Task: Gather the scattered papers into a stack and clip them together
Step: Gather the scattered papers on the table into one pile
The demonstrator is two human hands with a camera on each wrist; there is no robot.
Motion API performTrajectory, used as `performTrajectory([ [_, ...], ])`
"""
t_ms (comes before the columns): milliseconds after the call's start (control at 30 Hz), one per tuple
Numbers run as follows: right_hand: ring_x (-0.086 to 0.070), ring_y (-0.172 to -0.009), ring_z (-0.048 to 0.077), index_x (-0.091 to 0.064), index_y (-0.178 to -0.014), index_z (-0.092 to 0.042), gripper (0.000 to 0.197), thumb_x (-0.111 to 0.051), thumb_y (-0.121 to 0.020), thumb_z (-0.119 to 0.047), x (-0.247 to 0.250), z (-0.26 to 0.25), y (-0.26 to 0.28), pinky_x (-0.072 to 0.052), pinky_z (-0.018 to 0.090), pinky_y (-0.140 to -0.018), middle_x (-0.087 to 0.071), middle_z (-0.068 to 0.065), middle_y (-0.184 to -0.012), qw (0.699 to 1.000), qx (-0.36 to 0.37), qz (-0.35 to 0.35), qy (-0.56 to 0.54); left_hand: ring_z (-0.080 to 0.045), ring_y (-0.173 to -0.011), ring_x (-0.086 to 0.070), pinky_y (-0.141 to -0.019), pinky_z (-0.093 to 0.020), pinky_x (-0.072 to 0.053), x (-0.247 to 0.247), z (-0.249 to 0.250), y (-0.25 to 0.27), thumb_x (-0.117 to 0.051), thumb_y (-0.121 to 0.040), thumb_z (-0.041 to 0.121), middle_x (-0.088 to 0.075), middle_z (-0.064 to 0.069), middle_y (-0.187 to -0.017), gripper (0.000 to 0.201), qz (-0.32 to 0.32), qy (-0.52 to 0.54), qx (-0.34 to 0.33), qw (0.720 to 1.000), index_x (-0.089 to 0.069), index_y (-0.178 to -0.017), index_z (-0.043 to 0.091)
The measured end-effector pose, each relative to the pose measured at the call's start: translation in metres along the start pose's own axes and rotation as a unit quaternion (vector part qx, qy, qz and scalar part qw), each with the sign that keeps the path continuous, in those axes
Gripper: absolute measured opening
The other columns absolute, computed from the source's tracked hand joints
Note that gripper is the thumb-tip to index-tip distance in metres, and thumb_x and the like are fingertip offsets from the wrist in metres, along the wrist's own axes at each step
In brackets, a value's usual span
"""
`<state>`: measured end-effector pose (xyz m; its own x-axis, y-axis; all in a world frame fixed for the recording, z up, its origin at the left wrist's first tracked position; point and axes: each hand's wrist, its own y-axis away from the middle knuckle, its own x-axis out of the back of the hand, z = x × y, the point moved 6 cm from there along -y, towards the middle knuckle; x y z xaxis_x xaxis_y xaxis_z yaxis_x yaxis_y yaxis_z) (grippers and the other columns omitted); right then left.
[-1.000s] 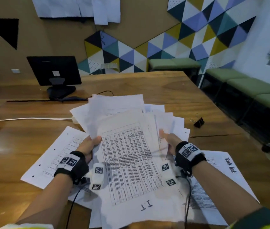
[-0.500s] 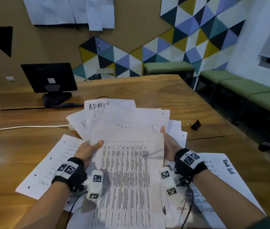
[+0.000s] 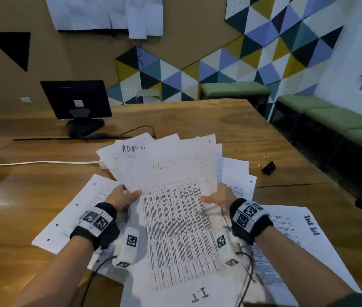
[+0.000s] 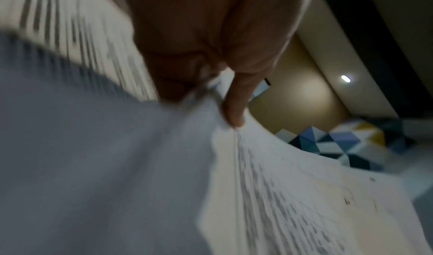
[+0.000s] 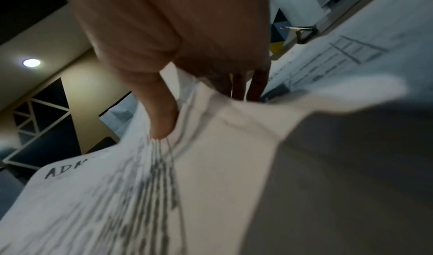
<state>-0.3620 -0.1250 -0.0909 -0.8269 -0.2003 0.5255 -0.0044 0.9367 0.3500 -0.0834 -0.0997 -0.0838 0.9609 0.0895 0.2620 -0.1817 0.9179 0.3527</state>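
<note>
Head view: left hand point(image 3: 124, 197) and right hand point(image 3: 219, 196) pinch opposite side edges of the fanned papers point(image 3: 175, 207), raised over the table point(image 3: 197, 120); long axis runs away from the person, "I.T" end nearest. Binder clip point(image 3: 268, 166) lies well right.
Left wrist: thumb pressed on sheets point(image 4: 281, 194).
Right wrist: thumb and fingers point(image 5: 236, 86) pinch sheets.

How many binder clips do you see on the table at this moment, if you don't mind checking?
1. A black binder clip lies on the wooden table, right of the papers that both hands hold. More could be hidden under the sheets.
</note>
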Motion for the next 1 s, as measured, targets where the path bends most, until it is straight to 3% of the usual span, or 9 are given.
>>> performTrajectory([
  [100,-0.055,-0.116,0.032,-0.053,-0.119,0.003,0.047,-0.066,-0.081,-0.022,0.005,-0.012,0.000,-0.045,0.033,-0.098,-0.060,0.017,-0.123,0.997,0.008,0.014,0.076,-0.034,-0.119,-0.050,-0.104,-0.040,-0.037,0.047,-0.004,0.004,-0.063,-0.083,0.023,-0.051,-0.021,-0.132,0.059,0.110,-0.280,0.024,0.953,-0.038,-0.132,0.004],
  [200,-0.055,-0.115,0.032,-0.051,-0.122,0.005,0.044,-0.062,-0.084,-0.015,0.013,-0.010,0.002,-0.044,0.028,-0.088,-0.059,0.020,-0.124,0.997,0.001,0.037,0.068,-0.038,-0.114,-0.053,-0.095,-0.043,-0.043,0.107,-0.025,0.007,-0.073,-0.074,0.024,-0.054,-0.026,-0.127,0.069,0.162,-0.369,0.099,0.910,-0.041,-0.130,-0.002],
  [333,-0.054,-0.116,0.033,-0.051,-0.121,0.007,0.040,-0.060,-0.084,-0.005,0.028,0.010,0.010,-0.045,0.034,-0.095,-0.059,0.020,-0.124,0.996,-0.039,0.076,0.007,-0.033,-0.103,-0.059,-0.081,-0.035,-0.046,0.141,-0.043,0.008,-0.080,-0.063,0.035,-0.062,-0.021,-0.118,0.070,0.118,-0.422,0.163,0.884,-0.056,-0.115,-0.005],
  [433,-0.052,-0.119,0.035,-0.045,-0.127,0.006,0.045,-0.057,-0.083,0.003,0.045,0.031,0.017,-0.044,0.041,-0.102,-0.056,0.018,-0.124,0.985,-0.084,0.120,-0.093,-0.029,-0.107,-0.059,-0.082,-0.032,-0.045,0.130,-0.034,0.008,-0.069,-0.078,0.026,-0.062,-0.019,-0.119,0.049,0.078,-0.464,0.163,0.867,-0.058,-0.113,-0.007],
  [567,-0.051,-0.120,0.037,-0.046,-0.124,0.012,0.044,-0.059,-0.084,0.002,0.069,0.052,0.032,-0.043,0.038,-0.099,-0.054,0.026,-0.127,0.977,-0.137,0.127,-0.105,-0.034,-0.090,-0.061,-0.074,-0.036,-0.047,0.104,0.003,0.000,-0.056,-0.085,0.007,-0.066,-0.022,-0.094,0.025,0.102,-0.407,0.040,0.907,-0.064,-0.103,-0.008],
  [767,-0.049,-0.119,0.038,-0.046,-0.125,0.010,0.049,-0.062,-0.083,-0.009,0.079,0.070,0.043,-0.040,0.042,-0.104,-0.054,0.023,-0.129,0.965,-0.167,0.162,-0.121,-0.040,-0.125,-0.039,-0.107,-0.043,-0.028,0.047,0.067,-0.019,-0.049,-0.090,0.018,-0.049,-0.022,-0.133,0.027,0.204,-0.378,-0.139,0.892,-0.065,-0.111,0.013],
  [833,-0.049,-0.115,0.035,-0.045,-0.126,0.009,0.046,-0.058,-0.086,-0.008,0.075,0.068,0.045,-0.041,0.039,-0.101,-0.053,0.023,-0.129,0.964,-0.167,0.158,-0.132,-0.041,-0.135,-0.023,-0.113,-0.048,-0.019,0.031,0.068,-0.024,-0.051,-0.088,0.021,-0.029,-0.021,-0.147,0.034,0.237,-0.294,-0.131,0.917,-0.056,-0.122,0.016],
  [900,-0.049,-0.116,0.035,-0.044,-0.126,0.011,0.041,-0.052,-0.088,-0.003,0.072,0.065,0.044,-0.040,0.038,-0.099,-0.052,0.024,-0.130,0.964,-0.157,0.147,-0.157,-0.039,-0.142,-0.010,-0.115,-0.052,-0.012,0.030,0.065,-0.023,-0.055,-0.086,0.028,-0.010,-0.020,-0.155,0.055,0.300,-0.263,-0.089,0.913,-0.038,-0.136,0.016],
  [1000,-0.047,-0.122,0.036,-0.044,-0.126,0.014,0.040,-0.050,-0.090,-0.002,0.074,0.056,0.042,-0.040,0.034,-0.093,-0.051,0.025,-0.132,0.963,-0.147,0.154,-0.163,-0.039,-0.144,-0.001,-0.114,-0.058,-0.008,0.041,0.049,-0.006,-0.055,-0.086,0.032,-0.003,-0.021,-0.156,0.071,0.289,-0.270,0.054,0.917,-0.020,-0.145,0.011],
])
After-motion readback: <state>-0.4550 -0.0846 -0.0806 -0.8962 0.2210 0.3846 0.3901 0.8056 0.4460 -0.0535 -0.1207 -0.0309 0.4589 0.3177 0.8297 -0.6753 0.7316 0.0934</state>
